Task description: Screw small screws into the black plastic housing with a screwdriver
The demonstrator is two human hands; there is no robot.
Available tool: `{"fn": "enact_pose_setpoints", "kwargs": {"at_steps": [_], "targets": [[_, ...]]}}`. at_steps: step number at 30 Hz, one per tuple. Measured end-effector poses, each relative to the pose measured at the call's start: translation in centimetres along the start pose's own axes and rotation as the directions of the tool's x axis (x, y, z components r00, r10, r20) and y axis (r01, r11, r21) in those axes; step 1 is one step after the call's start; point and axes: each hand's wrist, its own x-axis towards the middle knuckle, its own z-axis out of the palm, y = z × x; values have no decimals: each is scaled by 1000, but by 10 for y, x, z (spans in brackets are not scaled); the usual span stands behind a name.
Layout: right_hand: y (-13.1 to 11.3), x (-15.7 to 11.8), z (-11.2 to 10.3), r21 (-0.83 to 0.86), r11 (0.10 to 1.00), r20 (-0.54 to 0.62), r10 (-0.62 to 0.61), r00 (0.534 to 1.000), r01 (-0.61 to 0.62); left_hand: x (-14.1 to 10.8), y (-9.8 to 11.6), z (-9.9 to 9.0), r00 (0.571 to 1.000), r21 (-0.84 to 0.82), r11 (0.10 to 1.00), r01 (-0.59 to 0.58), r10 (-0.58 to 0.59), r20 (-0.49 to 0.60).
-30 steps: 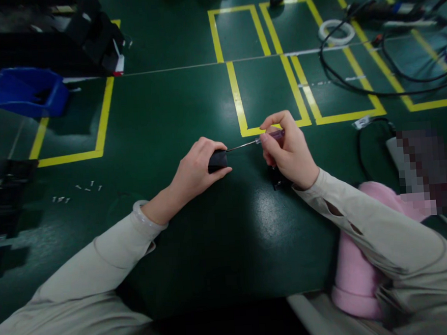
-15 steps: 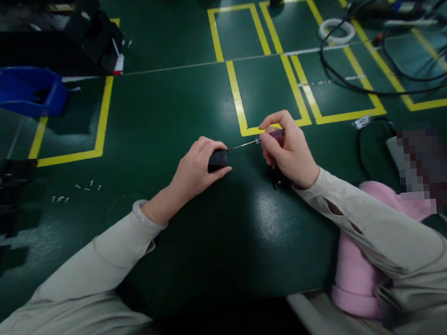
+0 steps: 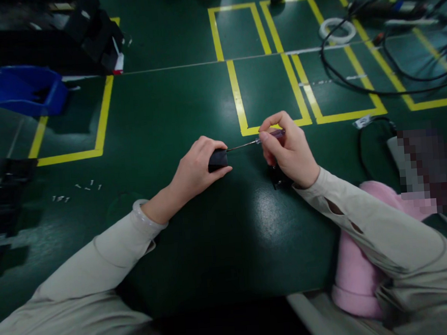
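My left hand (image 3: pixel 198 164) grips a small black block-shaped part (image 3: pixel 218 160) between thumb and fingers, on or just above the green table. In my right hand (image 3: pixel 289 150) is a screwdriver (image 3: pixel 277 133) with a translucent purple handle. Its thin metal shaft points left, and the tip meets the upper right edge of the black part. What the tip engages is too small to make out. Beneath my right hand lies another small dark piece (image 3: pixel 280 178), partly hidden by the palm. Several small screws (image 3: pixel 88 187) are scattered on the table left of my left hand.
A blue bin (image 3: pixel 25 92) stands at the left, beside black equipment (image 3: pixel 84 39). Black parts (image 3: pixel 3 198) line the left edge. Yellow tape (image 3: pixel 274 129) marks the green table (image 3: pixel 213 239). Black cables (image 3: pixel 355 88) and a white ring (image 3: pixel 337 30) lie at the right, with something pink (image 3: pixel 355 275) nearer.
Both hands, the black part and the screwdriver keep nearly the same places. Only a very slight shift of the whole view shows.
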Motion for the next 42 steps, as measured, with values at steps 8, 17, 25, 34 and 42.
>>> {"fn": "enact_pose_setpoints", "kwargs": {"at_steps": [8,17,25,34,42], "targets": [[1,0,0,11,1000,-7,-8,1000,8,1,1,-1,1000,0,1000,19,-19,3],[-2,0,0,-4,1000,-3,4,1000,-4,0,1,0,1000,4,1000,-5,5,-8],[0,0,-1,-37,999,8,-6,1000,6,0,1,-1,1000,6,1000,2,-2,-6],[0,0,0,15,1000,-5,3,1000,-3,0,-1,1,1000,15,1000,-16,17,-14],[-1,0,0,1,1000,2,-21,1000,21,0,-1,0,1000,10,1000,-6,6,-11]]}}
